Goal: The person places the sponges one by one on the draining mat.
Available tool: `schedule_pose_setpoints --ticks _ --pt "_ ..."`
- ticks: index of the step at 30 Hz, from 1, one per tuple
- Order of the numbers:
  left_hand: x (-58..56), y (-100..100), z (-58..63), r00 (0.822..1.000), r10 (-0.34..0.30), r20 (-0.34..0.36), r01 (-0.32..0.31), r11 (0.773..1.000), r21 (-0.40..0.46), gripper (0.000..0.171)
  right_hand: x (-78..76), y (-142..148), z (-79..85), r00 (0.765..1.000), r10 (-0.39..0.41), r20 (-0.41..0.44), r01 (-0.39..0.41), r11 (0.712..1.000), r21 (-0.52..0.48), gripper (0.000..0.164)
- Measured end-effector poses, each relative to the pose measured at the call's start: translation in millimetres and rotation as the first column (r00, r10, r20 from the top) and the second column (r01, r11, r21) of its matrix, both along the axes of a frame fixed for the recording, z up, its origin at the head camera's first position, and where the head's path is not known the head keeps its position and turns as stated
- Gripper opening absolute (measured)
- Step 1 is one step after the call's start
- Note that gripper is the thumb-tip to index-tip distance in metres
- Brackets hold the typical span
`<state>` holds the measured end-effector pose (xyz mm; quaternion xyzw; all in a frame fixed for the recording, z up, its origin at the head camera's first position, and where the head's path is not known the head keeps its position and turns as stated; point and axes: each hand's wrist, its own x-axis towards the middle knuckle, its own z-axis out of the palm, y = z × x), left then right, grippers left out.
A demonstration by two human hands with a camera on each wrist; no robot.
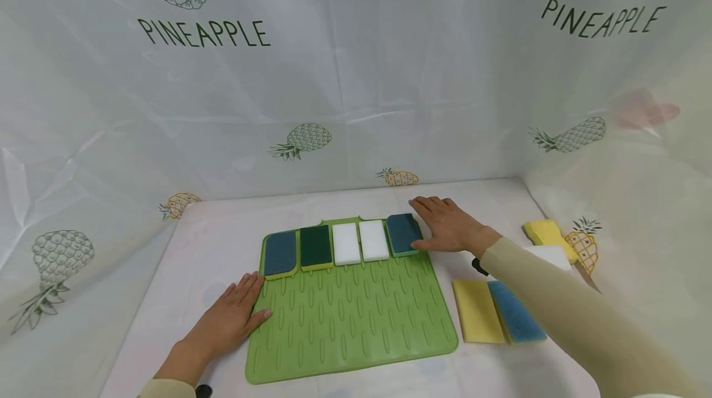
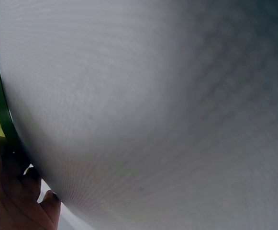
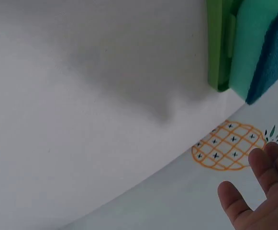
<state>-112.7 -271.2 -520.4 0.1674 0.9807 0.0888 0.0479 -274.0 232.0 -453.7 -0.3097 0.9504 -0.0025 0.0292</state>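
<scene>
A green ribbed mat [image 1: 350,317] lies on the table with a row of sponges along its far edge. From the left come a blue-topped sponge [image 1: 280,253], a dark green-topped sponge [image 1: 316,246], a white sponge [image 1: 347,244], a second white sponge [image 1: 374,240] and a teal sponge with a dark blue top [image 1: 402,232]. My left hand [image 1: 230,314] rests flat at the mat's left edge, thumb over the green rim. Fingers extended, my right hand [image 1: 449,225] is beside the teal sponge [image 3: 253,48], its thumb near the sponge's front right corner.
Right of the mat, a yellow sponge [image 1: 477,311] and a blue-topped sponge [image 1: 514,311] lie side by side. Farther back, a white block [image 1: 550,256] and a yellow sponge [image 1: 542,233] are partly hidden by the right sleeve. Pineapple-printed sheeting [image 1: 389,76] hangs around the table.
</scene>
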Motion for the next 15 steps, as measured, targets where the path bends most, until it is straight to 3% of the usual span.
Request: schedule_pose_setpoints --ticks 6,11,15 --pt "0.9 -1 -0.1 1.0 -0.003 -0.007 0.003 1.0 0.002 0.081 6.0 14 0.9 0.99 0.019 -0.141 -0.018 1.0 0.002 0.097" --pt "1.4 -1 0.6 1.0 -0.006 -0.016 0.006 1.0 0.012 0.08 14.3 25 -6.2 0.955 0.029 -0.294 -0.031 1.0 -0.002 0.085" --pt "1.6 -1 2.6 1.0 -0.009 -0.021 0.01 1.0 0.016 0.08 23.1 32 -12.3 0.932 0.018 -0.361 -0.033 0.999 -0.036 0.079"
